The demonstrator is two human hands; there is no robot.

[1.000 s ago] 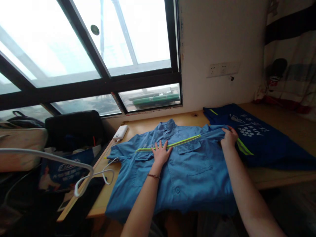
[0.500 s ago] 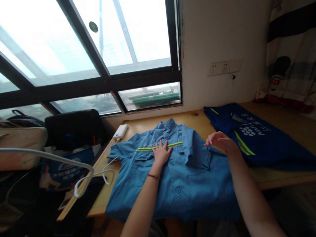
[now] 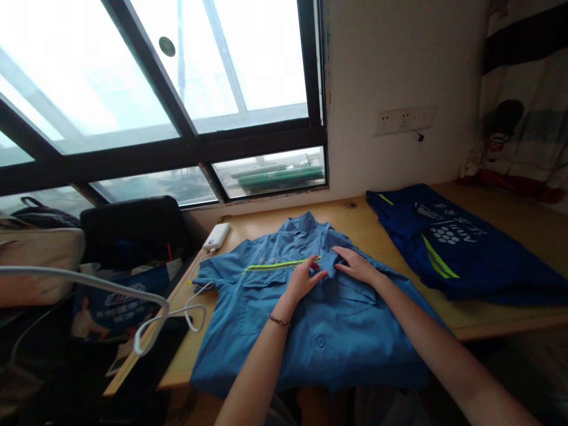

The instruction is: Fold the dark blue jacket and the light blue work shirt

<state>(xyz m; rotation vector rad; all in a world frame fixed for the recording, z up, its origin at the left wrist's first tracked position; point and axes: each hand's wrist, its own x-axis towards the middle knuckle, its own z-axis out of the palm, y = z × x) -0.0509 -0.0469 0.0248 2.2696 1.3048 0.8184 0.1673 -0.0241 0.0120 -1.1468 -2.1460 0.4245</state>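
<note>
A light-blue work shirt with a yellow-green stripe lies front up across the table, its hem hanging at the near edge. One sleeve is folded in over the chest. My left hand, with a beaded bracelet at the wrist, is over the middle of the shirt; its fingers are curved and the thumb stands apart. Facing it, my right hand rests on the folded sleeve with its fingers stretched out and spread. Between the two hands lies the sleeve's end, and neither hand visibly grips the cloth.
A folded dark-blue garment with white print lies on the right of the table. Back left is a white power bank with a cable looping past the table edge. Bags stand at left. A window and sockets are behind.
My right hand has moved left from the shirt's right side onto the folded sleeve. My left hand has lifted from lying flat and turned toward the right hand, its fingers now curved.
</note>
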